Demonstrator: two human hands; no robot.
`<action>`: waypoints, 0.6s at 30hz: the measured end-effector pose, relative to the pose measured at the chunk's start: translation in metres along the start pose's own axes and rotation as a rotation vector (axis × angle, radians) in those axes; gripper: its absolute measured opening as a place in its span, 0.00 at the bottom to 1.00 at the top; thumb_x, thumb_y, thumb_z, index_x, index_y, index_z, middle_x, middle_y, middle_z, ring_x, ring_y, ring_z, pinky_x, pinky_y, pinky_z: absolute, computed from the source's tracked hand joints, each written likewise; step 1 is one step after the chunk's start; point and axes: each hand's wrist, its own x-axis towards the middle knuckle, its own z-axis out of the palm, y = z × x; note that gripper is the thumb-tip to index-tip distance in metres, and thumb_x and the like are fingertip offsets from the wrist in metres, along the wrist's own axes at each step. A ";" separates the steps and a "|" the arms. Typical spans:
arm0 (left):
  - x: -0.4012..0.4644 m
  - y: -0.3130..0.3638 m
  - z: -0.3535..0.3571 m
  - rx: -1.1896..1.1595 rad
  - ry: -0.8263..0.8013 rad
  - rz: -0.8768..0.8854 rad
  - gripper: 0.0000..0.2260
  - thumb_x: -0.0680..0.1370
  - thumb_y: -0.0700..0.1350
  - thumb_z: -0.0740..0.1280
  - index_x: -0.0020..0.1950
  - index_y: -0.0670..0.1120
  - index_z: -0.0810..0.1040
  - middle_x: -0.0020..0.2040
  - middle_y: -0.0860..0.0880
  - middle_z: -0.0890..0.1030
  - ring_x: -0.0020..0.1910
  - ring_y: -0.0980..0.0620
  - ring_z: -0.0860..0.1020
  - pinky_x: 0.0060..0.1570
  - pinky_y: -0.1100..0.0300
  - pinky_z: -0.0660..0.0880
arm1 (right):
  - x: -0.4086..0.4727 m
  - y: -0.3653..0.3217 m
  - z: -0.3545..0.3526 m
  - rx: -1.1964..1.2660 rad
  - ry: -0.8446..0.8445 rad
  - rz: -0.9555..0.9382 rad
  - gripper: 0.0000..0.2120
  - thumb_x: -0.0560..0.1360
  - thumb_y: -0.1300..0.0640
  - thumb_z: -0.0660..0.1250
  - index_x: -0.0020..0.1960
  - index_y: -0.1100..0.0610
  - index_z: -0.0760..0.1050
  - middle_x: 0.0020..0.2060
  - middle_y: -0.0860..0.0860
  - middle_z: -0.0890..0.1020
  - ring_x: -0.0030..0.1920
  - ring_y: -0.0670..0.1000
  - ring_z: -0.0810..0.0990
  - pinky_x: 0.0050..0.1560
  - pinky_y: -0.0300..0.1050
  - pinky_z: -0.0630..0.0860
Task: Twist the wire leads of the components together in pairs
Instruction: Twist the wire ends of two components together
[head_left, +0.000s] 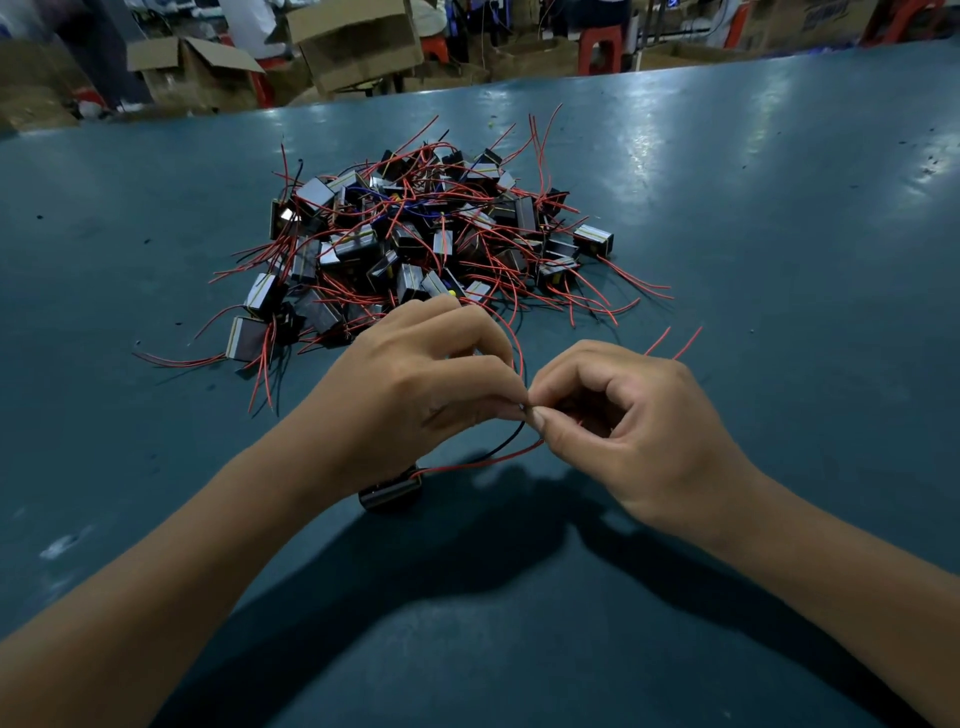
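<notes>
Nearest, a small black block-shaped component (389, 492) lies on the dark teal desk (779, 260), partly under the left wrist. Its thin red wire lead (483, 461) and black wire lead (498, 447) rise to where the left hand (415, 384) and right hand (623, 415) meet. Both sets of fingers (540, 418) pinch the lead ends together, probably to twist the pair. Beyond sits a tangled heap of similar components with red leads (415, 239). Farther off are brown cardboard boxes (358, 41) and red plastic stools (600, 49).
</notes>
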 end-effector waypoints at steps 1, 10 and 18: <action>0.000 0.000 -0.001 0.028 -0.017 0.013 0.10 0.81 0.48 0.67 0.47 0.45 0.85 0.46 0.48 0.80 0.43 0.47 0.75 0.42 0.50 0.72 | 0.000 0.000 0.000 -0.016 0.004 -0.012 0.01 0.72 0.62 0.70 0.42 0.57 0.80 0.39 0.49 0.81 0.39 0.50 0.79 0.40 0.38 0.74; 0.000 0.025 0.004 -0.636 -0.084 -0.631 0.08 0.80 0.42 0.69 0.41 0.43 0.79 0.33 0.57 0.73 0.32 0.60 0.68 0.34 0.68 0.62 | 0.000 -0.002 0.001 -0.169 0.041 -0.117 0.02 0.73 0.65 0.70 0.42 0.60 0.80 0.39 0.52 0.79 0.38 0.51 0.78 0.39 0.44 0.73; -0.005 0.036 -0.002 -0.398 0.015 -0.533 0.03 0.77 0.44 0.74 0.43 0.48 0.84 0.33 0.58 0.77 0.31 0.61 0.73 0.34 0.74 0.65 | 0.001 0.000 -0.002 -0.035 0.059 0.044 0.03 0.73 0.62 0.72 0.41 0.57 0.80 0.38 0.49 0.80 0.36 0.48 0.78 0.39 0.34 0.71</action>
